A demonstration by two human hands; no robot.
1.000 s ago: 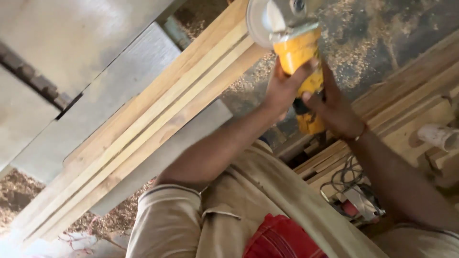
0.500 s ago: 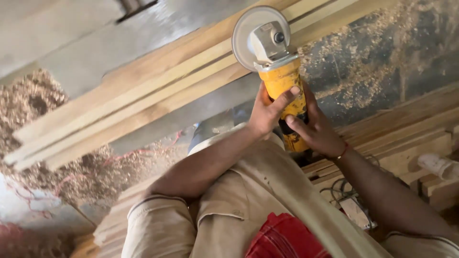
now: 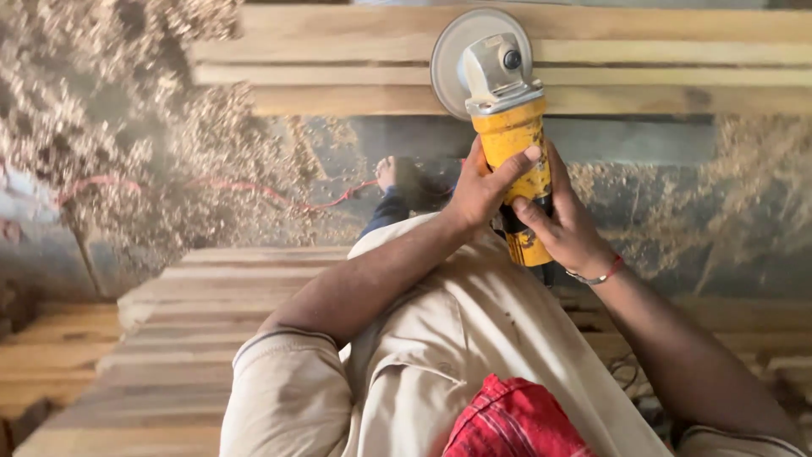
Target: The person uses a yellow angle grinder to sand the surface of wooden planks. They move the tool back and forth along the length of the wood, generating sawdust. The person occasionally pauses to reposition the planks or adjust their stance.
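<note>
Yellow angle grinder point(image 3: 514, 161) gripped in both hands, grey gear head and round disc guard point(image 3: 461, 59) pointing away from the knuckles, disc lying over the stacked wooden planks point(image 3: 677, 51) just beyond the fingertips. Left hand point(image 3: 482, 190) wrapped tight around the yellow body, fingers curled shut on it, forefinger point(image 3: 520, 161) stretched across the front. Right hand point(image 3: 562, 228) clamped lower on the same body, thumb on top, a thin bracelet point(image 3: 596, 275) at the wrist. Below the hands, beige shirt point(image 3: 448, 338) and red checked cloth point(image 3: 512, 419). Left of the fingers, a red cord point(image 3: 254, 190) trailing through heaped sawdust and shavings point(image 3: 127, 127). Nearer the body, more planks point(image 3: 169, 338) stacked flat.
</note>
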